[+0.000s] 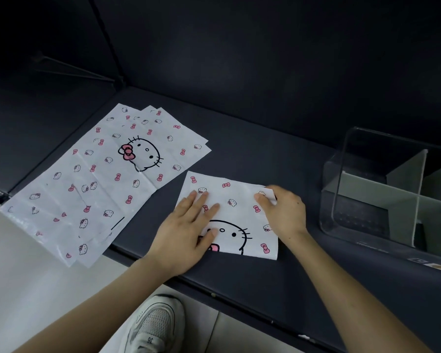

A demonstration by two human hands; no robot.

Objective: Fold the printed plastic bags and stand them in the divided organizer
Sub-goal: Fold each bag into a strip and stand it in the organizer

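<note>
A folded white plastic bag (236,212) printed with cat faces and pink bows lies flat on the dark surface in front of me. My left hand (189,230) presses flat on its left half with straight fingers. My right hand (283,212) pinches the bag's upper right corner. To the left, a pile of unfolded bags (99,179) with the same print lies spread out, hanging over the surface's front edge. The clear divided organizer (392,194) with grey partitions stands at the right, and its visible compartments hold nothing.
The dark surface (265,149) meets a dark back wall behind and a side panel at the far left. Below its front edge are a pale floor and my white sneaker (155,324).
</note>
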